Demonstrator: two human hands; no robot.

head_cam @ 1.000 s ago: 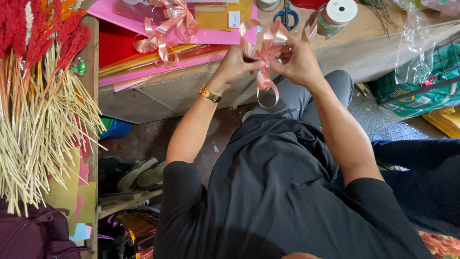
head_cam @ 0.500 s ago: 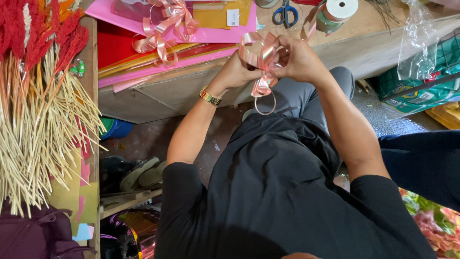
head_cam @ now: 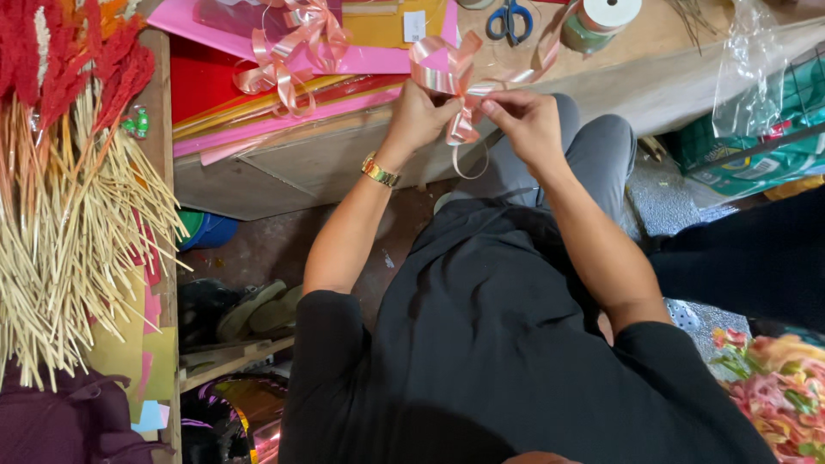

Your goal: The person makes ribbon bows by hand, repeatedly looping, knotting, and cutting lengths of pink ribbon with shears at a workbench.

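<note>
Both hands, left (head_cam: 418, 116) and right (head_cam: 526, 125), are pinched on a half-looped pink ribbon bow (head_cam: 451, 77) (tail uncut) just before the workbench edge (head_cam: 344, 159).

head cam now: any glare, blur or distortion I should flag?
Head view: sharp overall, both hands crisp, left hand and right hand on the pink ribbon bow; shiny ribbon throws small highlights; clear plastic bag glares at top right; under the table it is dim; slight wide-angle bend at the edges.
</note>
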